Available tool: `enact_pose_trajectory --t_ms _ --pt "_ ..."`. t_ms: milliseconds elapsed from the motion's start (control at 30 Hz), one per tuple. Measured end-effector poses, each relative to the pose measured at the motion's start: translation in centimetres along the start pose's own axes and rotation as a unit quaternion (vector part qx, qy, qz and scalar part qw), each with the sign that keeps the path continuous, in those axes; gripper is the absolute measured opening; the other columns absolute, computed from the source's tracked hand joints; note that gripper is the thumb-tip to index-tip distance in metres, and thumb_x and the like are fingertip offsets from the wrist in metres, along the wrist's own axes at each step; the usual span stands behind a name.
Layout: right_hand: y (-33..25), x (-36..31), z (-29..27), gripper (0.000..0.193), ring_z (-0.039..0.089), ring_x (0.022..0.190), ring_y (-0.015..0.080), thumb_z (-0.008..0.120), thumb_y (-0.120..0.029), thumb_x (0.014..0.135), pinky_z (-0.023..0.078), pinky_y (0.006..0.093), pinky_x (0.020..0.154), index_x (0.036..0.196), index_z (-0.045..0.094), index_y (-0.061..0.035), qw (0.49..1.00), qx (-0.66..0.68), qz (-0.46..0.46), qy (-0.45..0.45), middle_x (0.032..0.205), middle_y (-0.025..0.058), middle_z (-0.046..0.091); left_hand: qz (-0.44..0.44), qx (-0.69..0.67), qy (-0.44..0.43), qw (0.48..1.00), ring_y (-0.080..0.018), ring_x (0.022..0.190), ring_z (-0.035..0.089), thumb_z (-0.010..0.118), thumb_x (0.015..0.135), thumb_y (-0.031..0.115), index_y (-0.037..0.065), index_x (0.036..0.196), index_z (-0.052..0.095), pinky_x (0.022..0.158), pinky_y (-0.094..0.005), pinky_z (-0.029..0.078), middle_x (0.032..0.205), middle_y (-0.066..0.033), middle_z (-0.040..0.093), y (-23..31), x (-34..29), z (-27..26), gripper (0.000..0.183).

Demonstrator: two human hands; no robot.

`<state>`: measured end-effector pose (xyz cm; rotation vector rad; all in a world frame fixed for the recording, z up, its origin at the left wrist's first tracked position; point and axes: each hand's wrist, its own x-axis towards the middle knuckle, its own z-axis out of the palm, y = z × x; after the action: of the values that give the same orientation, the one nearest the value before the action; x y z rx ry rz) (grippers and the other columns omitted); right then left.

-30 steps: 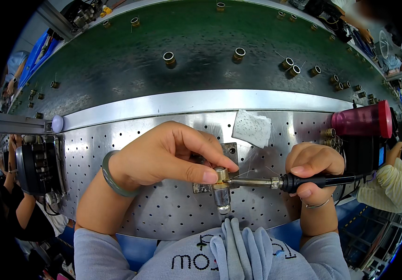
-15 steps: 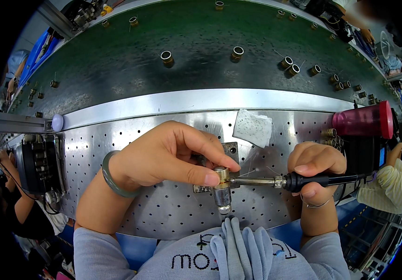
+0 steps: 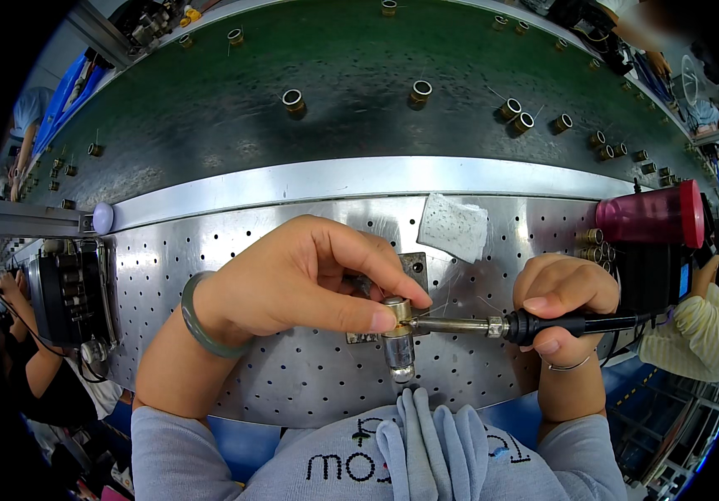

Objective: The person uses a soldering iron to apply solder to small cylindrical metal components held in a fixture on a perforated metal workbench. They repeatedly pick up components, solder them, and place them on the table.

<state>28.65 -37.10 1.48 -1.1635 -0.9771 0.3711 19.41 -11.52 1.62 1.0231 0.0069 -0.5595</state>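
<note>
My left hand (image 3: 292, 280) pinches a small brass-coloured cylinder (image 3: 397, 315) between thumb and fingers. The cylinder sits at the end of a shiny metal post (image 3: 399, 355), over a dark metal block (image 3: 414, 265). In my right hand (image 3: 566, 301) is a soldering iron (image 3: 459, 326), gripped by its black handle. Its metal tip points left and meets the side of the cylinder, close to my left fingertips. Thin wires (image 3: 439, 316) stick out beside the tip. The exact contact point is too small to make out.
A perforated metal worktop (image 3: 292, 367) lies under my hands, with a white sponge-like pad (image 3: 453, 227). Beyond runs a green belt (image 3: 351, 121) bearing several small ring-topped cylinders. A magenta cup (image 3: 647, 215) and stacked brass cylinders (image 3: 595, 249) stand right; a black device (image 3: 67, 292) is left.
The nearer ring-topped cylinders on the belt have shifted slightly left. Both hands, the soldering iron and the held cylinder stay almost in place.
</note>
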Motion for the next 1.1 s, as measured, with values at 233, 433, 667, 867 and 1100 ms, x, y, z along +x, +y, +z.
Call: enact_pose_trajectory --t_ms 233,433,667,867,1100 --pt "-0.1 -0.2 0.0 0.024 0.055 0.053 0.0187 0.075 0.001 0.064 0.043 0.0270 0.052 0.085 0.063 0.0025 1.000 -0.018 0.004 0.014 0.064 0.0083 0.060 -0.002 -0.011 -0.003 1.000 -0.0130 0.080 0.058 0.070 0.071 -0.004 -0.009 0.104 0.064 0.073 -0.0219 0.046 0.089 -0.0103 0.061 -0.4 0.0 -0.2 0.033" --pt "-0.3 -0.5 -0.7 0.019 0.054 0.052 0.0182 0.073 -0.003 0.067 0.042 0.0276 0.051 0.081 0.062 0.0019 0.998 -0.012 0.002 0.065 0.062 0.0073 0.058 -0.013 -0.040 -0.035 0.999 -0.0167 0.096 0.060 0.071 0.070 -0.003 -0.010 0.122 0.051 0.079 -0.0215 0.047 0.100 -0.0149 0.063 -0.4 0.2 -1.0 0.056" --pt "-0.3 -0.5 -0.6 0.019 0.053 0.052 0.0172 0.073 -0.004 0.067 0.042 0.0271 0.051 0.081 0.062 0.0018 0.997 0.013 0.014 0.078 0.061 0.0072 0.058 0.021 -0.118 -0.011 0.993 -0.0204 0.104 0.057 0.069 0.072 0.000 -0.007 0.129 0.045 0.079 -0.0223 0.049 0.111 -0.0172 0.059 -0.4 0.6 -0.9 0.062" --pt "-0.6 -0.4 0.0 0.021 0.054 0.053 0.0173 0.075 -0.004 0.067 0.042 0.0266 0.052 0.082 0.063 0.0020 0.996 0.034 0.027 0.078 0.063 0.0078 0.059 -0.023 -0.033 -0.029 0.999 -0.0197 0.091 0.058 0.070 0.072 0.002 -0.006 0.111 0.060 0.076 -0.0242 0.047 0.101 -0.0163 0.062 -0.7 0.4 -1.8 0.040" --pt "-0.3 -0.7 0.2 0.025 0.055 0.055 0.0172 0.077 -0.002 0.065 0.042 0.0266 0.053 0.086 0.063 0.0036 0.997 0.036 0.027 0.059 0.065 0.0082 0.060 0.010 -0.038 -0.030 0.999 -0.0162 0.081 0.057 0.071 0.072 0.001 -0.008 0.100 0.066 0.070 -0.0241 0.046 0.094 -0.0161 0.063 -0.6 0.3 -1.1 0.030"
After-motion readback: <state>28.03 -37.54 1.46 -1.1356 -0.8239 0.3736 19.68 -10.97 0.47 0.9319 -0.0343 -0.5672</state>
